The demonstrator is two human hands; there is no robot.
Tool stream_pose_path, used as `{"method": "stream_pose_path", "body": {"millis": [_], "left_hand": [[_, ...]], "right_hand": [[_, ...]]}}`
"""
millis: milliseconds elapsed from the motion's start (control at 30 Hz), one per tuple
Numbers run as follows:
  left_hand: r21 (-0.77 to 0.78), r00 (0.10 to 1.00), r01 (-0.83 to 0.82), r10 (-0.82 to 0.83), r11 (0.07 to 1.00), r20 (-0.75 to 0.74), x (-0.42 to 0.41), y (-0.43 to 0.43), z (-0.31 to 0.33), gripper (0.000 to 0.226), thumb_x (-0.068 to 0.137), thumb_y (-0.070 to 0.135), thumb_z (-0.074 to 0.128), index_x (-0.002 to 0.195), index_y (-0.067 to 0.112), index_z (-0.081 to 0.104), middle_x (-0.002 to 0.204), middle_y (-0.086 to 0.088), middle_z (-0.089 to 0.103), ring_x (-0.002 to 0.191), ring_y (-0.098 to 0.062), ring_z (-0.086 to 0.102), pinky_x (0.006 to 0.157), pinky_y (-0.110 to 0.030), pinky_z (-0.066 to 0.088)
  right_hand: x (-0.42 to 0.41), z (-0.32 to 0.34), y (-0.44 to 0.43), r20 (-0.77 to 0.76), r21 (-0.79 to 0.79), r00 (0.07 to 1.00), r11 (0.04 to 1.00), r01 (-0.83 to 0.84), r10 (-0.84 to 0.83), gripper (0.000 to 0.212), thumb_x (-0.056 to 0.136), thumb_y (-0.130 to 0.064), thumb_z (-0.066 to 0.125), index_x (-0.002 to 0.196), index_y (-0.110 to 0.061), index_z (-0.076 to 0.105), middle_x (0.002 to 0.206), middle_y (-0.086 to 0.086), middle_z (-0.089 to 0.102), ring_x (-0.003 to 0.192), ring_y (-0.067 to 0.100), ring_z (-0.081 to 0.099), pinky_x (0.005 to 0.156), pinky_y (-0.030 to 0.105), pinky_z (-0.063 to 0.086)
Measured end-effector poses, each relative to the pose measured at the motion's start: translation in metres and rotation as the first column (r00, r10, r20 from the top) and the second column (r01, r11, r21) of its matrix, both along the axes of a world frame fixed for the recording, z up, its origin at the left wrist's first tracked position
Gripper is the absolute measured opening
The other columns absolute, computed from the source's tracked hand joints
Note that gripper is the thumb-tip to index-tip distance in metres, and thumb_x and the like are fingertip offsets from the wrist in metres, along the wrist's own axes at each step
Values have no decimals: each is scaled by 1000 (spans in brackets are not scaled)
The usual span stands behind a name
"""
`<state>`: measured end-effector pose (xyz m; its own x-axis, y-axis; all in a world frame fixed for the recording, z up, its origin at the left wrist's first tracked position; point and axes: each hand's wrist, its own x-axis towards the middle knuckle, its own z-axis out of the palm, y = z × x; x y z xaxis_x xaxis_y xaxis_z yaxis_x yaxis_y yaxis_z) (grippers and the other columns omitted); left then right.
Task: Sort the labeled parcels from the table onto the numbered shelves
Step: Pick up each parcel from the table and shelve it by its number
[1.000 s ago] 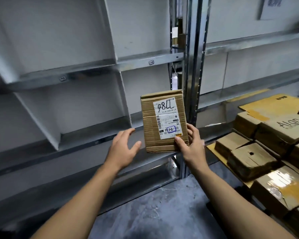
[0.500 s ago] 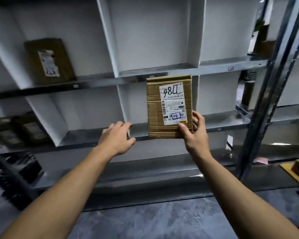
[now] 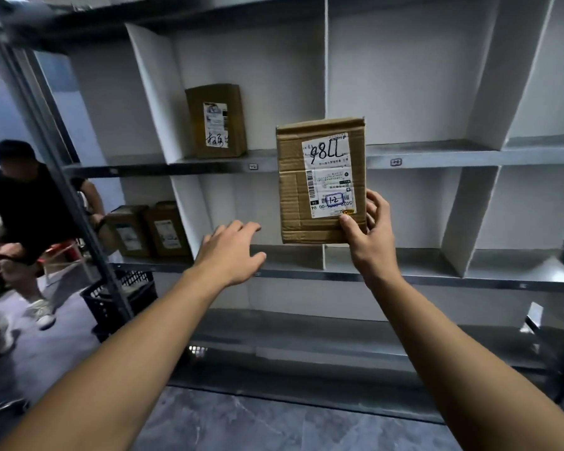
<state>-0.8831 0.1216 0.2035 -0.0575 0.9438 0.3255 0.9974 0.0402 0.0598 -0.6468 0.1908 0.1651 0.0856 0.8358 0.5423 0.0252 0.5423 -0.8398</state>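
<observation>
Grey divided shelves [image 3: 437,156]: one upright parcel [image 3: 216,120] above, seemingly two parcels [image 3: 149,231] below.

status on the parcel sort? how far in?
Done: three boxes already stand on the shelves, one upper, two lower. In hand: the right hand holds a labeled parcel up before the shelves; left hand empty. Left: shelving it. The table is out of view.

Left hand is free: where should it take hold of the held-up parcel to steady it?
Probably the bare left long edge of the parcel, coming in from the left. It stands upright, the right hand pinches only its lower right corner, and the open left hand hovers just below and left of it.
</observation>
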Motion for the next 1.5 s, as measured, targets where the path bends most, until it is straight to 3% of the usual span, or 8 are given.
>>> {"method": "stream_pose_path", "body": {"millis": [200, 300, 467, 600, 967, 1133, 1233, 1500], "left_hand": [[36, 999, -40, 40, 999, -18, -40, 20, 10, 61, 92, 50, 54, 146, 31, 35, 142, -2, 47, 130, -25, 43, 105, -46, 38], [44, 997, -56, 58, 997, -42, -59, 42, 16, 62, 91, 51, 55, 146, 31, 34, 142, -2, 47, 130, -26, 43, 105, -47, 38], [65, 994, -73, 78, 995, -74, -90, 91, 24, 62, 91, 50, 55, 146, 31, 35, 143, -2, 46, 130, -26, 43, 106, -46, 37], [89, 992, -78, 87, 993, -93, -116, 142, 35, 62, 91, 52, 54, 145, 32, 34, 145, 0, 45, 131, -24, 42, 106, -45, 37], [179, 999, -27, 33, 984, -34, -152, 244, 56, 58, 93, 50, 51, 146, 31, 34, 145, 1, 43, 131, -23, 40, 107, -45, 35], [217, 999, 15, -21, 976, 25, -162, 273, 58, 57, 92, 50, 53, 144, 33, 37, 141, 3, 46, 126, -22, 42, 106, -45, 37], [258, 998, 50, -60, 965, 33, -161, 284, 59, 57, 92, 50, 53, 144, 33, 37, 142, 4, 46, 127, -22, 42, 106, -43, 36], [286, 985, 138, -162, 948, 64, -160, 301, 62, 58, 93, 50, 53, 145, 33, 36, 143, 6, 44, 131, -19, 39, 108, -42, 34]], "right_hand": [[-44, 23, 34, -7, 38, 999, 998, -54, 54, 53, 85, -34, 68, 131, -44, 43, 123, -16, 63, 117, 9, 61, 103, 45, 51], [-64, 35, 59, -25, 67, 997, 995, -69, 70, 53, 89, -27, 68, 134, -37, 42, 121, -16, 63, 116, 9, 62, 103, 45, 52], [-99, 64, 114, -36, 123, 997, 991, -58, 63, 51, 81, -43, 70, 121, -61, 42, 125, -14, 63, 117, 8, 63, 101, 44, 53], [-124, 86, 171, -54, 159, 998, 987, -14, 22, 52, 79, -48, 69, 120, -63, 41, 129, -10, 62, 117, 8, 62, 101, 44, 52], [-153, 106, 304, 81, 140, 987, 982, 130, -142, 59, 83, -41, 66, 136, -39, 41, 128, -3, 63, 118, 16, 60, 107, 44, 46], [-151, 105, 327, 164, 104, 972, 983, 153, -168, 61, 93, -26, 68, 146, -27, 37, 134, 2, 61, 122, 21, 58, 110, 39, 43], [-152, 105, 331, 232, 75, 956, 983, 169, -182, 68, 93, -24, 69, 150, -26, 32, 139, 6, 59, 126, 23, 56, 110, 34, 42], [-160, 110, 340, 241, 5, 955, 984, 177, -173, 75, 88, -23, 77, 148, -30, 33, 136, 3, 61, 123, 22, 59, 108, 45, 47]]}}
